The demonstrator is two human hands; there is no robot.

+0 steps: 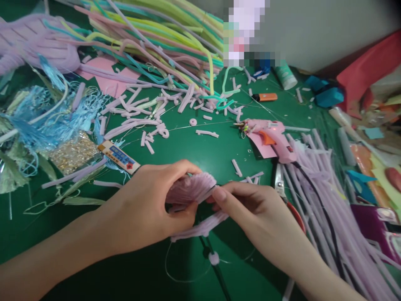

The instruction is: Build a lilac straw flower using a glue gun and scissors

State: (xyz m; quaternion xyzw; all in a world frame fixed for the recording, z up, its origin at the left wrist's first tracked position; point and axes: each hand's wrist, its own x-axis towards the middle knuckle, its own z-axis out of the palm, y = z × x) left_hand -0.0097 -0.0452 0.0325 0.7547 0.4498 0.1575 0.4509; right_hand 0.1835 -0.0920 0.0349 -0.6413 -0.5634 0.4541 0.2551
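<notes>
Between the thumb and fingers of my left hand (pixel 147 200) is a rounded lilac pipe-cleaner piece (pixel 191 186), made of closely packed ridges. My right hand (pixel 257 209) is closed in a pinch at its right edge, where a thin dark line shows; the fingertips partly hide what is between them. A lilac pipe-cleaner strip (pixel 200 228) runs beneath both hands, and whether it joins the piece I cannot tell. Below it, a dark cord (pixel 219 278) passes by a small lilac bead-like ball (pixel 214 258), beside a loop of clear thread (pixel 167 265).
A pink glue gun (pixel 272 136) lies beyond my right hand, near scissors (pixel 280 182) and long lilac pipe cleaners (pixel 316 200). Cut lilac bits (pixel 150 108) are scattered across the green table (pixel 184 146). Blue tassels (pixel 72 108), a bag of gold findings (pixel 75 152) and an orange lighter (pixel 266 97) lie around.
</notes>
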